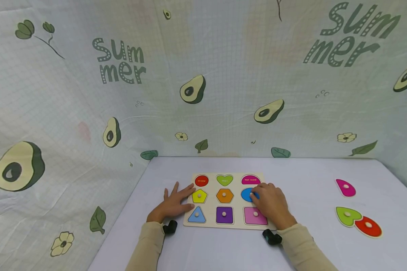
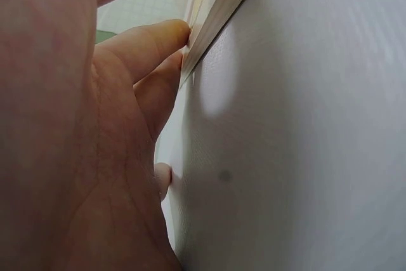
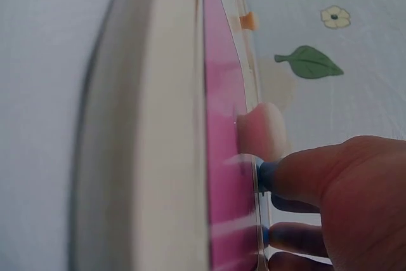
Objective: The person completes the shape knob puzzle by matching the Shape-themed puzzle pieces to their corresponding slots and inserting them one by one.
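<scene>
Here your right hand (image 1: 270, 203) lies over the right side of the wooden shape puzzle board (image 1: 228, 226), its fingers curled around the blue oval piece (image 1: 247, 194) in the board's middle row, right column; the right wrist view shows fingertips (image 3: 298, 176) pinching that blue piece just beyond the pink square piece (image 1: 254, 215). Your left hand (image 1: 174, 203) lies flat with fingers spread, holding nothing, on the table (image 1: 308, 248) at the board's left edge, fingertips touching the board beside the yellow pentagon piece (image 1: 199, 195). Well to the right of the board lie a loose pink half-round piece (image 1: 345, 187), a green heart piece (image 1: 348, 216) and a red circle piece (image 1: 369, 227).
</scene>
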`<state>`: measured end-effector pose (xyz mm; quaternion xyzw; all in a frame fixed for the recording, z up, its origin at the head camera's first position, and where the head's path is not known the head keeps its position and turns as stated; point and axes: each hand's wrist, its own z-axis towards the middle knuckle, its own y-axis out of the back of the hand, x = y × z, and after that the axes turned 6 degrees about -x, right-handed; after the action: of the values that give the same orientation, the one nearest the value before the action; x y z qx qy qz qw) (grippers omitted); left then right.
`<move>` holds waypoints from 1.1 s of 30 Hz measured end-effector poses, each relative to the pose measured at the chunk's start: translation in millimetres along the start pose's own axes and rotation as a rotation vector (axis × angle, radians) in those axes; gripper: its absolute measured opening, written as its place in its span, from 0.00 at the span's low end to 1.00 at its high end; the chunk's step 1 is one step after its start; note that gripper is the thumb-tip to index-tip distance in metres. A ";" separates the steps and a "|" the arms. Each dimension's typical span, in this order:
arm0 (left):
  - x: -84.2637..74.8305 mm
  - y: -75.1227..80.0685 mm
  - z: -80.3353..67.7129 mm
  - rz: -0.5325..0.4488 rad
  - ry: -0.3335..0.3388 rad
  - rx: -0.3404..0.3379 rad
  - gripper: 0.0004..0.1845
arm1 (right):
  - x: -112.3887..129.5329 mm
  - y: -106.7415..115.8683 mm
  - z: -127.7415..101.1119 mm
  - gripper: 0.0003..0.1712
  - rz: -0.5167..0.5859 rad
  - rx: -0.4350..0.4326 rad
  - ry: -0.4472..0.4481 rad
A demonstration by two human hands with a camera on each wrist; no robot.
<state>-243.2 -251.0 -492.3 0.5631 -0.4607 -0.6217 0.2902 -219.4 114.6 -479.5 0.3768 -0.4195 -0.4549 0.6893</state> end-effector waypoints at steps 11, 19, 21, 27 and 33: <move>0.9 -1.2 1.6 -0.007 -0.004 0.007 0.39 | -7.3 2.8 -1.2 0.21 0.127 0.025 -0.059; 0.3 -4.2 0.9 -0.004 0.003 0.015 0.38 | -20.1 15.3 -6.3 0.18 0.296 0.075 -0.166; 0.4 -4.4 0.5 -0.006 0.004 0.019 0.38 | -23.6 18.4 -8.6 0.17 0.302 0.078 -0.193; 1.1 -3.4 -0.2 0.004 0.006 0.011 0.39 | -36.8 26.6 -17.0 0.16 0.287 0.062 -0.224; 1.2 -1.6 0.6 0.002 0.005 0.005 0.39 | -51.9 32.0 -21.6 0.16 0.271 0.037 -0.218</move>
<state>-243.8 -251.3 -494.3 0.5648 -0.4620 -0.6190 0.2905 -201.7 176.3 -470.8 0.2780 -0.5470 -0.3883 0.6875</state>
